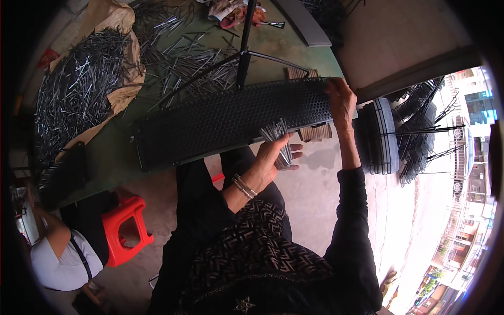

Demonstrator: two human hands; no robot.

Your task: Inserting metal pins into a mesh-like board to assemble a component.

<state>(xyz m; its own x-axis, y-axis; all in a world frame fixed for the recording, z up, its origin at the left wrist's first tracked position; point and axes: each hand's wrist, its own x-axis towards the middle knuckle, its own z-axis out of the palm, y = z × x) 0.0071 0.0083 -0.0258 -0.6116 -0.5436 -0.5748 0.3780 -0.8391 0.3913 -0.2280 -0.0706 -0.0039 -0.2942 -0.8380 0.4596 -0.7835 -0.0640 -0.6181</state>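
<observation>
A long black panel (220, 122) with a dense grid of small holes lies along the near edge of the green table. My left hand (265, 160) is closed round a bundle of thin metal rods (275, 131), held at the panel's near edge. My right hand (342, 102) is at the panel's right end, its fingers drawn together and pointing down at the surface. Whatever those fingertips pinch, if anything, is too small and dark to make out. Ridged brown cardboard (316, 132) shows under the panel's right part.
Loose metal rods (202, 68) are scattered behind the panel, beside a thin black stand (243, 65). A large heap of rods (79, 86) lies on brown paper at left. A red stool (126, 231) and another person (65, 260) are at lower left. Black wire racks (386, 136) stand at right.
</observation>
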